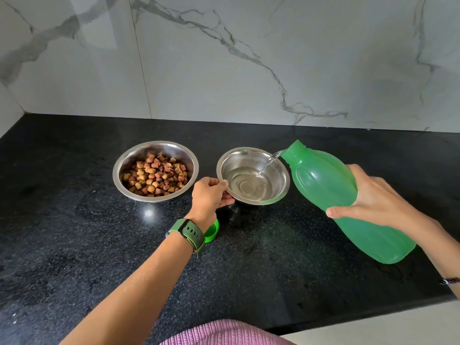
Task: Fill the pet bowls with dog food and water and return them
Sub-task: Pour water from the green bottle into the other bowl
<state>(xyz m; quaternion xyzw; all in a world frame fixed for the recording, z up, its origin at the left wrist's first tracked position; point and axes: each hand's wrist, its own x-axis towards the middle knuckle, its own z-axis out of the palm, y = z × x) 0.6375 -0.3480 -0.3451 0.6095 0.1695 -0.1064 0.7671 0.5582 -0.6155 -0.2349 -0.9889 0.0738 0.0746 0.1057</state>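
Note:
Two steel bowls stand on the black counter. The left bowl point(119, 175) holds brown dog food point(155, 178). The right bowl point(280, 170) has a shallow pool of water in it. My left hand point(211, 195) grips the right bowl's left rim. My right hand point(373, 197) holds a green plastic bottle point(321, 180), tilted with its open neck over the bowl's right edge. A thin stream of water point(270, 161) runs from the neck into the bowl. The bottle's green cap point(212, 232) lies on the counter, partly hidden under my left wrist.
The black speckled counter point(74, 245) ends at a marble wall point(224, 70) behind the bowls and at a front edge near my body. A green watch point(189, 232) is on my left wrist. Pink fabric point(224, 332) shows at the bottom.

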